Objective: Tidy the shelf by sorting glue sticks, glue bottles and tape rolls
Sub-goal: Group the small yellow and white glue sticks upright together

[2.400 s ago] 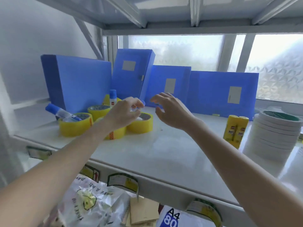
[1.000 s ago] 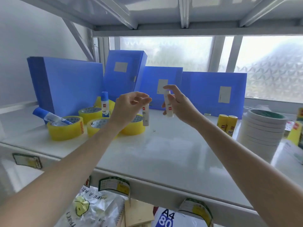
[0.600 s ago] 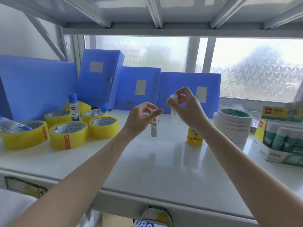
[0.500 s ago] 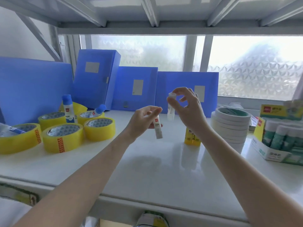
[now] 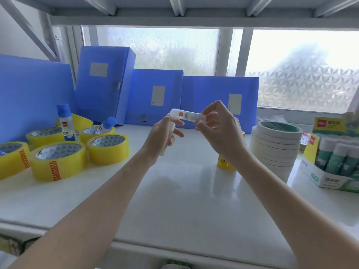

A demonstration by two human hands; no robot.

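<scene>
My right hand (image 5: 219, 133) pinches a white glue stick (image 5: 184, 115) that lies level above the shelf, its far end touching my left fingertips. My left hand (image 5: 161, 138) grips a second white glue stick (image 5: 168, 139), mostly hidden in the palm. Several yellow tape rolls (image 5: 58, 162) sit on the left of the shelf. A blue-capped glue bottle (image 5: 65, 123) stands among them and another glue bottle (image 5: 105, 125) leans inside a roll. Yellow glue sticks (image 5: 223, 164) stand behind my right wrist. A stack of white tape rolls (image 5: 275, 148) rises at the right.
Blue file boxes (image 5: 104, 84) line the back of the white shelf (image 5: 184, 200) before a frosted window. A display carton of green glue sticks (image 5: 338, 162) stands at the far right. A metal shelf frame (image 5: 174, 18) runs overhead.
Both hands lifted a glue stick each from the tape rolls and carried them rightwards. The right hand's stick turned from upright to level; the left hand's stick slid into the palm.
</scene>
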